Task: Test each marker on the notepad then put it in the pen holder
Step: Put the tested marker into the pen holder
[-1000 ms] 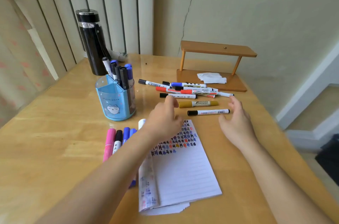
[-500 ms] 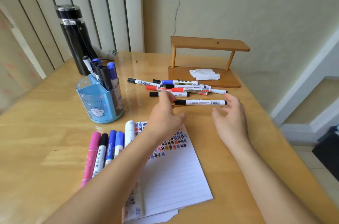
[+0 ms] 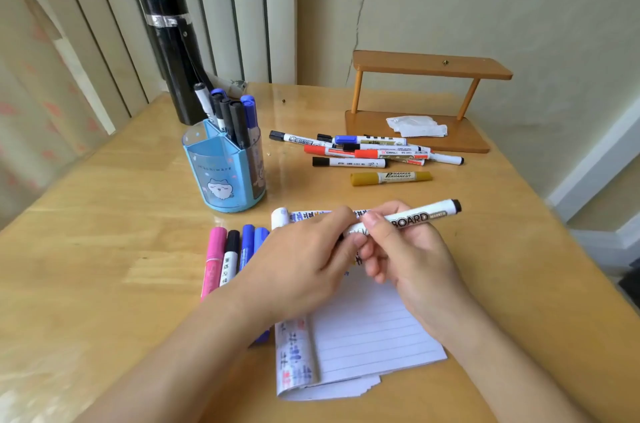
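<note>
A white whiteboard marker [image 3: 420,216] with a black end is held crosswise above the notepad [image 3: 367,332]. My right hand [image 3: 408,256] grips its barrel with thumb and fingers. My left hand [image 3: 308,263] grips its left end, which is hidden under my fingers. The lined notepad lies on the table [image 3: 104,249] under both hands, with coloured scribbles along its top. The blue pen holder [image 3: 223,173] stands behind and to the left, holding several markers [image 3: 228,118].
A pile of markers [image 3: 367,151] and a gold permanent marker [image 3: 391,177] lie behind the notepad. Several more markers [image 3: 225,256] lie left of it. A black flask [image 3: 173,55] stands behind the holder; a wooden shelf [image 3: 426,100] holds crumpled paper.
My right hand lifted the white marker off the table and carried it back over the notepad. My left hand closed on its left end. The view tilted down.
</note>
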